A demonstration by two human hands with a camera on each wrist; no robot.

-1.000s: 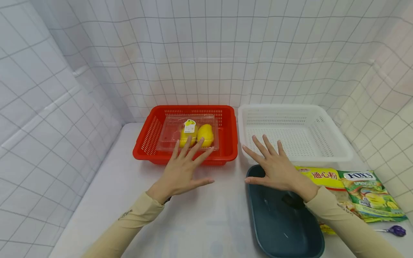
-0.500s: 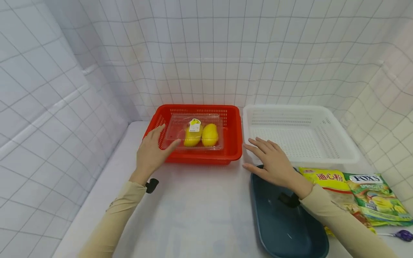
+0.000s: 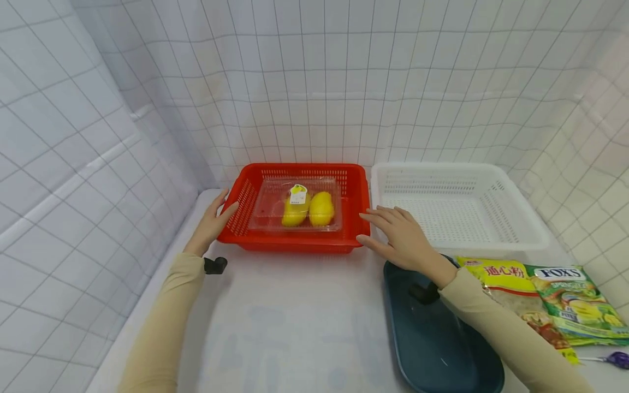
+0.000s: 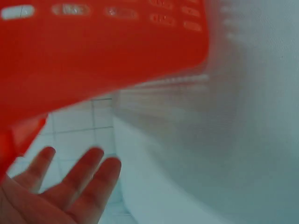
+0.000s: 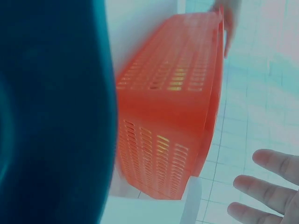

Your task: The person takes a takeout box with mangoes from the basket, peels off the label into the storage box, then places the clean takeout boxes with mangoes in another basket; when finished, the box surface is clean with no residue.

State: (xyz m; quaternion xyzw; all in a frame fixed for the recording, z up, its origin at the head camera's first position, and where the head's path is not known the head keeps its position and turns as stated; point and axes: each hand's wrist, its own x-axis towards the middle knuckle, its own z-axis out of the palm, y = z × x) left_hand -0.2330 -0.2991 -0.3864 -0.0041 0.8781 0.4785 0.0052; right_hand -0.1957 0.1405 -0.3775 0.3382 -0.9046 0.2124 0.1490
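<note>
A red plastic basket [image 3: 290,243] stands on the white table, with a clear plastic box [image 3: 267,204] holding two yellow mangoes [image 3: 321,210] inside. My left hand [image 3: 208,225] is at the basket's left rim, thumb at the rim and fingers extended along its outer side; whether it touches is unclear. In the left wrist view its fingers [image 4: 91,182] lie apart below the basket's red wall [image 4: 103,51]. My right hand [image 3: 400,240] reaches toward the basket's right rim with fingers straight. The right wrist view has those fingers [image 5: 266,193] apart from the basket [image 5: 163,107].
A white basket [image 3: 457,245] sits right of the red one. In front of it lies a dark blue tray [image 3: 437,338], partly under my right forearm. Further right are a yellow pasta bag [image 3: 501,270], a green FOX'S bag [image 3: 575,300] and a purple lollipop [image 3: 618,359]. Gridded white curtains surround the table.
My left hand has moved left, from in front of the mango box to the basket's left rim. My right hand has shifted left toward the right rim, its spread fingers drawing closer together.
</note>
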